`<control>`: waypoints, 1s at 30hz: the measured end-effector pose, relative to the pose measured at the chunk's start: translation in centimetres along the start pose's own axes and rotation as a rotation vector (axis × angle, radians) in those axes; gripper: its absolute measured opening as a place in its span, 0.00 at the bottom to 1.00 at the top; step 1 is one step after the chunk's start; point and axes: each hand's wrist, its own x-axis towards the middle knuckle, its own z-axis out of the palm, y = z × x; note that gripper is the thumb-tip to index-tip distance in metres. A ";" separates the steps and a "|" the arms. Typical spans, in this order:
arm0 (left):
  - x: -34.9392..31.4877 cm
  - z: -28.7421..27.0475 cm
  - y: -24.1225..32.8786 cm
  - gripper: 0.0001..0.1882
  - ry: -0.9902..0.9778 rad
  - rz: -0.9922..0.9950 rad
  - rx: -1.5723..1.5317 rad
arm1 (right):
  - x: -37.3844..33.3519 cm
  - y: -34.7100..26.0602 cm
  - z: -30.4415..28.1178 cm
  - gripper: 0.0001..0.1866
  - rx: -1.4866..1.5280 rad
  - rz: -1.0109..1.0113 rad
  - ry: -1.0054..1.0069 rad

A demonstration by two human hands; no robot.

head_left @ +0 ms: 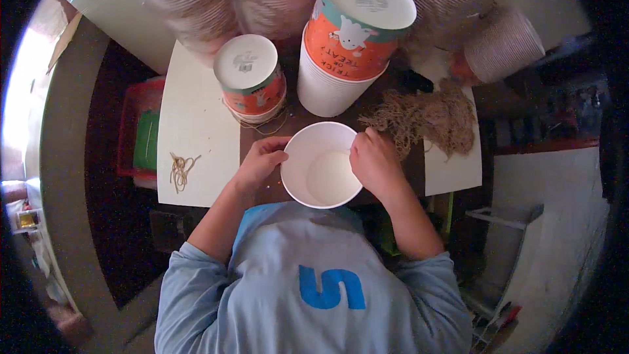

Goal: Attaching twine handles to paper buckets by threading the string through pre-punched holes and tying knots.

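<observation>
Both hands (321, 160) grip white cup (322, 165) | rim between, seemingly

A short stack of upturned paper cups (250, 78) stands left of centre in the upper frame, white bases up, with an orange and teal printed band. Right of it a taller stack (354, 33) shows the same orange and teal print with a white cartoon figure. Along the top edge lie clear plastic sleeves of ribbed cups (190, 0), another at upper right (503, 44).
</observation>
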 end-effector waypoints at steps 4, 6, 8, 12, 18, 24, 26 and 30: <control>0.2 -0.5 -1.0 0.19 -0.007 0.030 -0.025 | -0.3 -0.5 -0.6 0.04 -0.003 0.017 -0.034; 0.0 -0.3 -0.5 0.19 0.004 0.003 -0.018 | -0.3 -0.5 -0.7 0.04 -0.007 0.045 -0.039; 0.1 -0.3 -0.5 0.19 0.017 -0.023 -0.013 | -0.3 -0.4 -0.6 0.05 0.019 0.047 -0.036; 0.2 -0.3 -0.7 0.17 0.007 0.011 -0.066 | -0.5 0.0 -1.0 0.08 0.062 0.018 -0.048; 1.2 -1.0 -3.0 0.14 0.073 0.114 0.042 | -0.8 -1.5 -1.7 0.07 0.002 0.046 -0.064; 1.2 -0.7 -2.4 0.11 0.192 0.198 0.289 | -0.5 -0.2 1.1 0.03 0.034 -0.010 0.001; 0.9 -0.2 -1.8 0.10 0.201 0.216 0.381 | -0.1 0.3 2.0 0.04 0.046 -0.104 -0.017; 0.9 0.1 -1.7 0.10 0.256 0.257 0.452 | 0.5 0.6 2.8 0.05 0.077 -0.246 0.010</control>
